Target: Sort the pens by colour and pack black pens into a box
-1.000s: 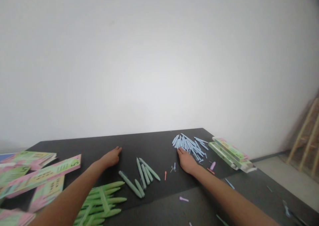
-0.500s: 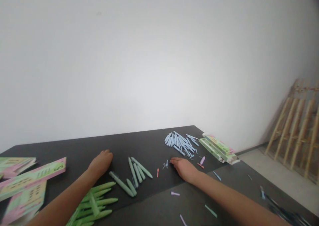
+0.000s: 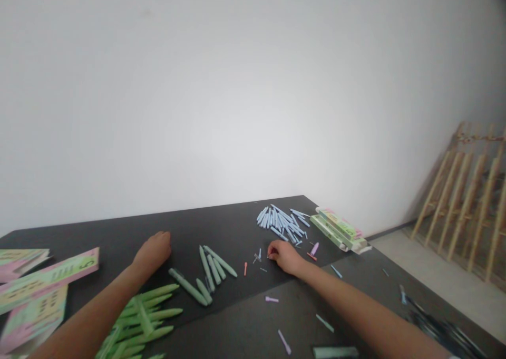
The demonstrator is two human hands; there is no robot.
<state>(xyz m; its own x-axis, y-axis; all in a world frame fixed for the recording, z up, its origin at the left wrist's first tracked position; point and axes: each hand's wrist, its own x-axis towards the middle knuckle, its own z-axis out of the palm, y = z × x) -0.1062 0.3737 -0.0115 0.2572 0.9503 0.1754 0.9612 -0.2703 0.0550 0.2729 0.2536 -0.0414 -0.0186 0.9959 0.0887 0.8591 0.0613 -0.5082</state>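
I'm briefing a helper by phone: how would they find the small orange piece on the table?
On the black table, look between the dull green pens and the right hand. The small orange piece lies there alone, the only orange bit left of that hand.

A dark bench (image 3: 221, 222) stands against a plain white wall (image 3: 237, 85). At its far right lies a heap of light blue pen barrels (image 3: 280, 221), and just beside that a stack of green and pink cardboard packs (image 3: 338, 228). More such flat packs (image 3: 43, 280) lie at the left edge, one printed with a large 5. A pile of bright green pen barrels (image 3: 146, 317) sits at the near left. A purple cap (image 3: 314, 249) rests near the blue heap. On the floor at right, wooden frames (image 3: 466, 201) lean against the wall.
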